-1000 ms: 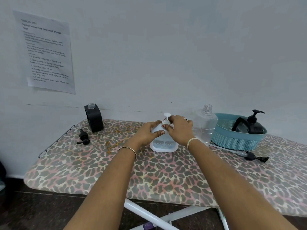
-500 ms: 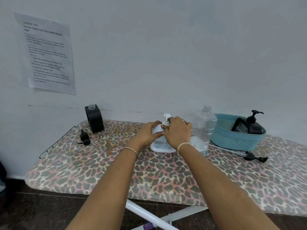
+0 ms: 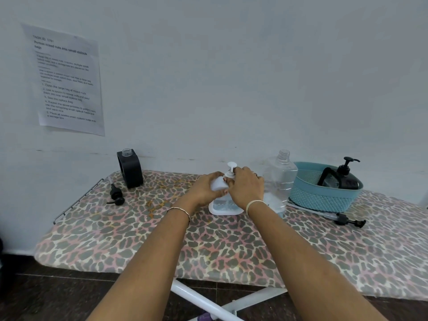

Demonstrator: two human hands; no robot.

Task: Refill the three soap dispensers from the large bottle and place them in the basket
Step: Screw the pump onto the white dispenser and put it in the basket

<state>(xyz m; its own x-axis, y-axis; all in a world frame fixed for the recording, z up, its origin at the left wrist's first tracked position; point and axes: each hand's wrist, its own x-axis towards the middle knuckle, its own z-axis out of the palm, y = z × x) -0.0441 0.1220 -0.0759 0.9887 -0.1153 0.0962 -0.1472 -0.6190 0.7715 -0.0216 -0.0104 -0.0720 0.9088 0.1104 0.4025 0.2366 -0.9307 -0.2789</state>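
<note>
Both hands are clamping the white dispenser (image 3: 225, 200), which is standing on the board (image 3: 162, 239) just left of the big bottle (image 3: 279, 181). The left hand (image 3: 205, 189) is wrapping the shoulder to brace it, while the right hand (image 3: 245, 188) is closing its fingers round the pump (image 3: 231, 169) at the collar, most likely screwing it back on.

To do this well, the left hand should be keeping the body square and flat on the board so the thread is seating straight; the right should be turning at the collar, not the nozzle head, and stopping once it is going snug. Some liquid is showing low in the dispenser, so tipping it is risking a spill.

One black dispenser (image 3: 340, 179) is already sitting in the basket (image 3: 322, 198); another black one (image 3: 129, 169) is standing open at far left with its pump (image 3: 116, 195) lying beside it. A long pump (image 3: 347, 220) is lying in front of the basket.

Against a second ago, the right hand is sitting lower over the pump with the wrist rolled further, and the dispenser is standing closer to the bottle
</note>
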